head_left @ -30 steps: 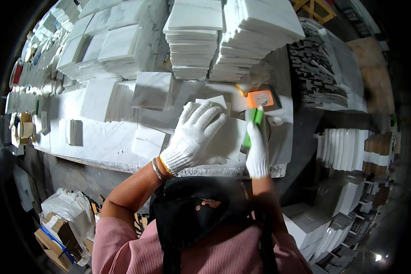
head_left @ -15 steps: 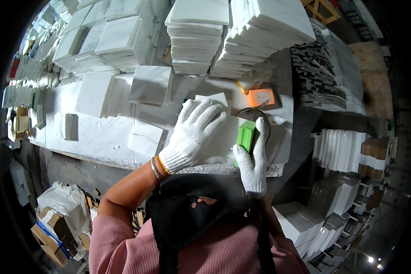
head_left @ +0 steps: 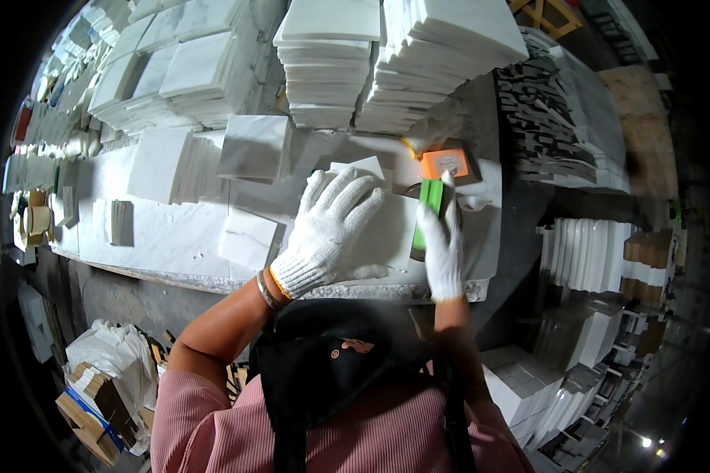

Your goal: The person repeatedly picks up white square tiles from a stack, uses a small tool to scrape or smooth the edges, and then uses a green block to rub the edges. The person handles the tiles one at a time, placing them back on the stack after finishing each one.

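I count two gloved hands in view, my left hand (head_left: 331, 232) and my right hand (head_left: 442, 244), each in one white knit glove. There is one green block (head_left: 429, 206) and one orange block (head_left: 443, 164). Two tall stacks of white tiles (head_left: 329, 63) stand side by side at the back of the workbench (head_left: 166, 236); further stacks to the left are too many and too blurred for me to count. One loose square tile (head_left: 254, 147) lies flat, and one smaller tile (head_left: 247, 238) near the bench edge.

White knit gloves with orange cuffs, pink ribbed sleeves, perhaps bangles at the left wrist.
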Tool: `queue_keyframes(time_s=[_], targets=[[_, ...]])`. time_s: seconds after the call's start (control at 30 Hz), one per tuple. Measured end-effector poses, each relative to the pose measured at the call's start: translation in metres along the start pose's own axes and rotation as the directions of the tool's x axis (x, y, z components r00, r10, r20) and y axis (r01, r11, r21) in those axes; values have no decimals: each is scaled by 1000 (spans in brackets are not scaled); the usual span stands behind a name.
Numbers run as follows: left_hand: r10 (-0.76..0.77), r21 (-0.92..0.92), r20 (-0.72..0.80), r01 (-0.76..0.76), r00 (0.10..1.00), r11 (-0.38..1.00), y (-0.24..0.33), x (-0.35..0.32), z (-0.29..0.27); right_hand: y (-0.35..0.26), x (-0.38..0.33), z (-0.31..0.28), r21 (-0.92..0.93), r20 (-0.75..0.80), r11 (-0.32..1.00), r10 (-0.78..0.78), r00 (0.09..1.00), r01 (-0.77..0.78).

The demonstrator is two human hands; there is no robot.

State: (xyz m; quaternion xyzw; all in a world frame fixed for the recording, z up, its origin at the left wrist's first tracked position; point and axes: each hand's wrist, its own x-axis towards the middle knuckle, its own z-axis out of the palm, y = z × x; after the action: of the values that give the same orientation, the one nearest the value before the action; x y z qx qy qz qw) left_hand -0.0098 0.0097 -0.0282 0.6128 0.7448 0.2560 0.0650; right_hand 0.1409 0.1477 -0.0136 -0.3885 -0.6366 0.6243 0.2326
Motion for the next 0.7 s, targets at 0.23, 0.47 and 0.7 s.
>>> queue_keyframes(time_s=[0.23,0.47,0.7], targets=[[-2,3,-21,2,1000,1000,-1,-2,2,13,-17,-17,49,-8,999,-2,1000,2],[-11,-5,-17,11,1000,1000,1,1,1,16,16,0,182,-29,982,61,998,-55],[20,43,-78,-17,997,999,-4,-1,10,6,-35,3,-515,136,707,-491,861,484]])
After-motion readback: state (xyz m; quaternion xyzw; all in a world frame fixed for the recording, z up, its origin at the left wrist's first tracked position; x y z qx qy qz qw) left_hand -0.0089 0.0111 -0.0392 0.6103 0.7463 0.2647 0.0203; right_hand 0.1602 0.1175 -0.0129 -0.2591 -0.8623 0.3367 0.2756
